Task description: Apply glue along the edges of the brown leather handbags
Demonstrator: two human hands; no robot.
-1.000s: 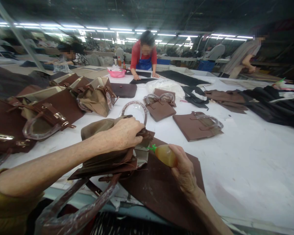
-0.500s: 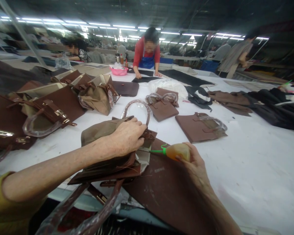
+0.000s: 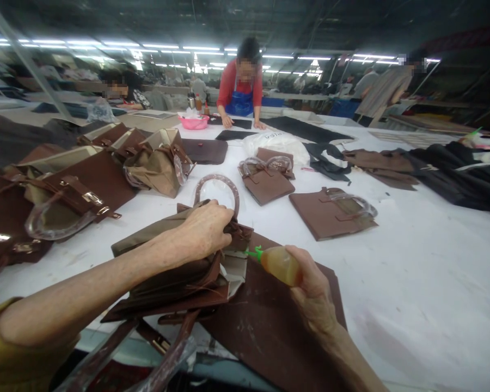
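A brown handbag (image 3: 159,291) lies on its side in front of me, its light lining showing at the open edge. My left hand (image 3: 206,228) is closed on the bag's upper edge; the fingertips are partly hidden. In my right hand (image 3: 312,283) is a squeeze bottle (image 3: 281,265) of amber liquid, tilted so that its green nozzle points left at the bag's open edge. Whether the tip touches the lining I cannot tell. Under the bag and the bottle lies a flat brown leather panel (image 3: 277,321). One plastic-wrapped handle (image 3: 217,179) arches up behind my left hand.
Several brown handbags (image 3: 93,190) crowd the left side. Flat brown bag pieces (image 3: 330,215) lie beyond on the white table (image 3: 428,277). Dark cloth (image 3: 465,179) is heaped at right. Across the table, a person in a blue apron (image 3: 242,102) leans over black sheets; a pink basin (image 3: 194,122) stands nearby.
The bottle has swung to a steeper tilt, and its nozzle has drawn back from inside the bag's edge. My left hand keeps its hold on the bag. The view has shifted slightly.
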